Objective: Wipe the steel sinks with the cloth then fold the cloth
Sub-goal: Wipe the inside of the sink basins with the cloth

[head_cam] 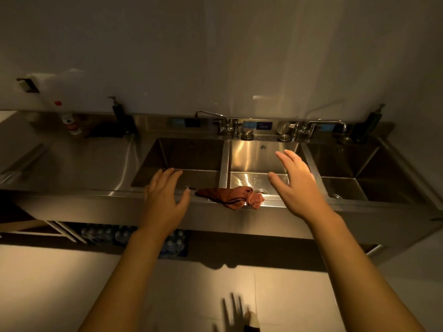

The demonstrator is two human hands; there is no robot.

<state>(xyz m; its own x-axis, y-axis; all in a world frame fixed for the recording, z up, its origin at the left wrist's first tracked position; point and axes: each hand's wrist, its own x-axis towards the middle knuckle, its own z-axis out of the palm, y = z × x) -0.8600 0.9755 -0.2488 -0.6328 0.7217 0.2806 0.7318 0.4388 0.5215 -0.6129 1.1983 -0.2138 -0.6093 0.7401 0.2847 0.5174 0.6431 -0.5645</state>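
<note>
A crumpled reddish-brown cloth (233, 197) lies on the front rim of the steel sink unit, between the left basin (191, 159) and the middle basin (251, 159). A third basin (354, 168) is at the right. My left hand (165, 195) hovers open just left of the cloth, over the front rim. My right hand (297, 183) is open with fingers spread, above the middle basin and to the right of the cloth. Neither hand touches the cloth.
Faucets (223, 123) and knobs line the back ledge, with dark soap dispensers at left (122, 121) and right (369, 125). A bottle (70, 123) stands on the left drainboard. Packed water bottles (105, 233) sit under the unit.
</note>
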